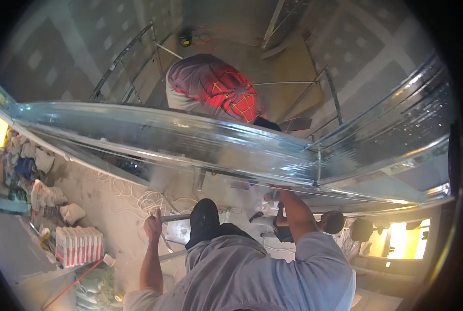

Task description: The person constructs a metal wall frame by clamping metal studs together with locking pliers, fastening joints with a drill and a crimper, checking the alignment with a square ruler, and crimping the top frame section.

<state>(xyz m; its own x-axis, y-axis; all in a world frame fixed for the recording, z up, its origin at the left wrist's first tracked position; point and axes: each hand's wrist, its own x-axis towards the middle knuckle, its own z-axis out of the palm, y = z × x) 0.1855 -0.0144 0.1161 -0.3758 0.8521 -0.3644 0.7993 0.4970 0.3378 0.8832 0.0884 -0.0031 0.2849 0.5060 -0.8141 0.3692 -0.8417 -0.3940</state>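
Note:
My left hand (153, 227) is closed at the end of a dark metal bar (175, 217), low on the left. My right arm reaches up to the lower edge of a long shiny metal channel (205, 127) that crosses in front of me. At that edge my right hand (279, 188) is small and partly hidden, so its fingers do not show clearly. A small red-and-grey thing (270, 196) appears just beside it; whether I hold it cannot be made out. My dark-clad knee (204, 220) is raised near the bar.
Beyond the channel a person in a red web-patterned top (216, 88) bends over between scaffold rails (329, 96). Another person (283, 225) is below on the right. Tangled white cable (146, 202), stacked white-and-red packs (80, 246) and sacks (72, 213) lie on the floor at left.

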